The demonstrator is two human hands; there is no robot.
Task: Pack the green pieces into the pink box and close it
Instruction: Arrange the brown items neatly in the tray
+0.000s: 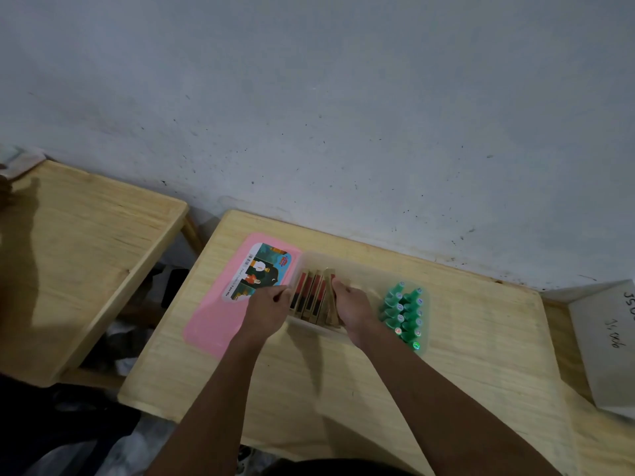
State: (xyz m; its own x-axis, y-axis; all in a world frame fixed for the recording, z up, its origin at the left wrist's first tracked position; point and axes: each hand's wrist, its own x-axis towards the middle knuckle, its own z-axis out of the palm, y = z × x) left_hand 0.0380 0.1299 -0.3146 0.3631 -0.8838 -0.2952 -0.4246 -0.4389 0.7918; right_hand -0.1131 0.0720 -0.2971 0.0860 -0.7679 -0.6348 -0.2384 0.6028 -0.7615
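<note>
Two wooden tables stand below a grey speckled wall (343, 115); the work table (464, 372) lies under both forearms, and the side table (86, 255) stands well apart to the left of the grip. A grey sheet (604, 338) with handwriting lies far to the right of the grip. The pink lid (216, 317), off the box and flat on the work table, lies just left of the grip, partly under the left hand (266, 312). The translucent box (364, 269) stands open around the grip. Inside it a row of wooden slabs (309, 298) stands on edge between the hands: the left hand's curled fingers grasp the leftmost slab, and the right hand (354, 309) clasps the rightmost slabs, which tilt. The green pieces (403, 312) stand packed in two rows in the box's end, just right of the grip, beside the right hand
</note>
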